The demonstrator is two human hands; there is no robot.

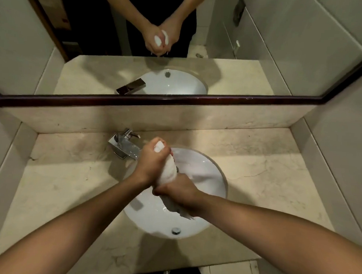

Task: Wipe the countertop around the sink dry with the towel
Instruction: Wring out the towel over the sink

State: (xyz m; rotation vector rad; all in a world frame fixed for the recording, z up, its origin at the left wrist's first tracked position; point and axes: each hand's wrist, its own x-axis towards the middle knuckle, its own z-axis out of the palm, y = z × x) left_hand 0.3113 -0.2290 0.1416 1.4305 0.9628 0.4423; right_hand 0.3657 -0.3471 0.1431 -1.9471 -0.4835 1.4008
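Through the head camera I saw the white towel (169, 174) held twisted above the sink (207, 172); my left hand (153, 162) gripped its far end beside the faucet (124, 146); my right hand (179, 195) clenched the near end. The mirror (244, 56) repeated both fists; the beige countertop (258, 167) surrounded the sink.

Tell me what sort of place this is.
Most likely a bathroom: a white sink set into a stone countertop, a chrome faucet beside it, and a framed mirror on the wall behind. The left hand and right hand grip a white towel over the sink.
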